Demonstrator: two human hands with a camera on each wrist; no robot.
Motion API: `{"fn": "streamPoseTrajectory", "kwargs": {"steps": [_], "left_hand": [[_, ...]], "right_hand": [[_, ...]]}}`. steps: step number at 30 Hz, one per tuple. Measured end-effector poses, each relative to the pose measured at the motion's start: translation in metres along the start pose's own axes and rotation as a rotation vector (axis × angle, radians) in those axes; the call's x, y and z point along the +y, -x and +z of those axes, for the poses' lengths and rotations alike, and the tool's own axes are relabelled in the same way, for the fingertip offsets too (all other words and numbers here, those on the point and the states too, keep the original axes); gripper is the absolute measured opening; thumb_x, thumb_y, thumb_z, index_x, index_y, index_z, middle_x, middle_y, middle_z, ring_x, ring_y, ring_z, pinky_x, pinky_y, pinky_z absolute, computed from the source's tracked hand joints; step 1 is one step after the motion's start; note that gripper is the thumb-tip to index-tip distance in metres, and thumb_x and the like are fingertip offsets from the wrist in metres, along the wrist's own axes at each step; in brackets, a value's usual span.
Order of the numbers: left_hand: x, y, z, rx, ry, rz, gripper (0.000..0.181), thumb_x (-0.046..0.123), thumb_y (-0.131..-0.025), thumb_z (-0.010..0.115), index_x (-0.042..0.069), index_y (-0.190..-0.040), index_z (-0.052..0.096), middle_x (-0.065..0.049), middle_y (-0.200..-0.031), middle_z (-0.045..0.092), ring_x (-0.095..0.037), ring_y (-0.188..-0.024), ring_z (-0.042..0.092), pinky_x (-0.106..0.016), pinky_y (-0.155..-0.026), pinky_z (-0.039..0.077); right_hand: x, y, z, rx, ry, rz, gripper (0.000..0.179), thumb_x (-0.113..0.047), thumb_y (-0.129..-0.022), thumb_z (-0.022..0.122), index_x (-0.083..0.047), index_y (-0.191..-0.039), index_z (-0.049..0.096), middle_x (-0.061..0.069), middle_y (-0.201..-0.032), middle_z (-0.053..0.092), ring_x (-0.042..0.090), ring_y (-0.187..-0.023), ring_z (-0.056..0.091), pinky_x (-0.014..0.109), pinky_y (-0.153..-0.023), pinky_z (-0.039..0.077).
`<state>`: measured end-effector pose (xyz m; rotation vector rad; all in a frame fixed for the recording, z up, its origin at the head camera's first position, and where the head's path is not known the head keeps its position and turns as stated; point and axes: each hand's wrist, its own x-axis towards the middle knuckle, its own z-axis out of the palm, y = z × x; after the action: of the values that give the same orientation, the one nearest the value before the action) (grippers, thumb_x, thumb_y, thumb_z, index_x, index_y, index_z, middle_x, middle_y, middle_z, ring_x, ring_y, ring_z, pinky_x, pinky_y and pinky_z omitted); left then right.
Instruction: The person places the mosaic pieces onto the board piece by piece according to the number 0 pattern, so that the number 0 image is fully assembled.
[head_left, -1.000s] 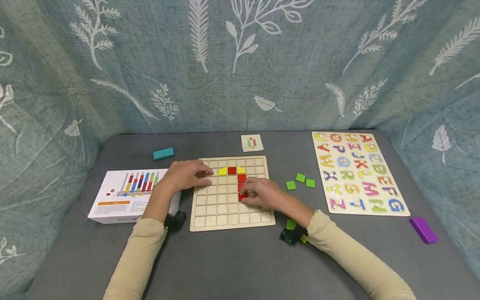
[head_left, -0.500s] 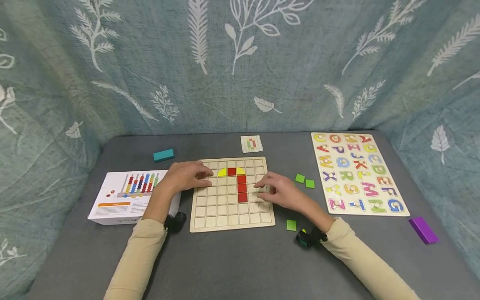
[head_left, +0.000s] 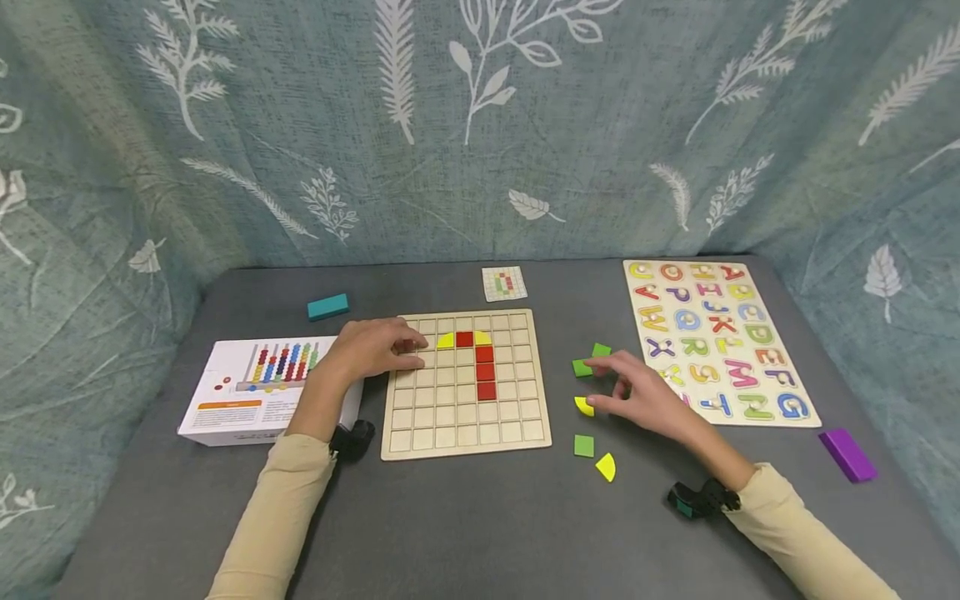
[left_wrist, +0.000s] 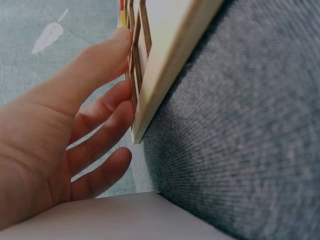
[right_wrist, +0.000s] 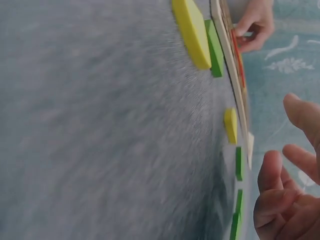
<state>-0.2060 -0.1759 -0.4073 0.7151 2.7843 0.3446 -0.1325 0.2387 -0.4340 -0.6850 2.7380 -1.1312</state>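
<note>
A wooden grid board (head_left: 431, 446) lies mid-table. Set in it are several red square tiles (head_left: 486, 372) and a yellow quarter-round tile (head_left: 446, 341) on each side of the top red one. My left hand (head_left: 375, 346) rests at the board's left edge, fingertips at its rim in the left wrist view. To the right of the board, my right hand (head_left: 645, 396) hovers over loose tiles with thumb and fingers apart, holding nothing. Near its fingertips are green square tiles (head_left: 582, 368) and a yellow quarter-round tile (head_left: 583, 407); another green tile (head_left: 584, 446) and yellow tile (head_left: 607, 467) lie closer.
Behind the board sits a small pattern card (head_left: 504, 284). A white box with an abacus picture (head_left: 225, 396) and a teal block (head_left: 327, 307) stand on the left. An alphabet puzzle board (head_left: 703, 325) and a purple block (head_left: 847, 455) are on the right.
My right hand has left the lowest red tile on the board and moved right, over the loose tiles, uncovering the red column. The left hand has stayed put.
</note>
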Motion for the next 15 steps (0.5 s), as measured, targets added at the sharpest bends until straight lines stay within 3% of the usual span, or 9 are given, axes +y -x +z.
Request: {"fn": "streamPoseTrajectory", "kwargs": {"steps": [6, 15], "left_hand": [[-0.001, 0.000, 0.000, 0.016, -0.015, -0.021, 0.037, 0.046, -0.086, 0.070, 0.029, -0.119, 0.070, 0.005, -0.115, 0.067, -0.016, -0.093, 0.063, -0.036, -0.076, 0.043], [0.001, 0.001, 0.001, 0.007, -0.005, -0.004, 0.037, 0.045, -0.086, 0.070, 0.029, -0.120, 0.070, 0.004, -0.115, 0.067, -0.015, -0.093, 0.062, -0.039, -0.078, 0.043]], "right_hand": [[0.008, 0.004, -0.005, -0.010, -0.022, -0.052, 0.043, -0.015, -0.084, 0.076, -0.006, -0.124, 0.063, 0.010, -0.105, 0.061, 0.000, -0.065, 0.049, 0.021, -0.063, 0.044], [0.017, 0.007, -0.007, -0.042, -0.059, -0.083, 0.035, -0.014, -0.086, 0.074, -0.008, -0.119, 0.065, 0.007, -0.104, 0.062, 0.001, -0.067, 0.051, 0.021, -0.063, 0.045]]}}
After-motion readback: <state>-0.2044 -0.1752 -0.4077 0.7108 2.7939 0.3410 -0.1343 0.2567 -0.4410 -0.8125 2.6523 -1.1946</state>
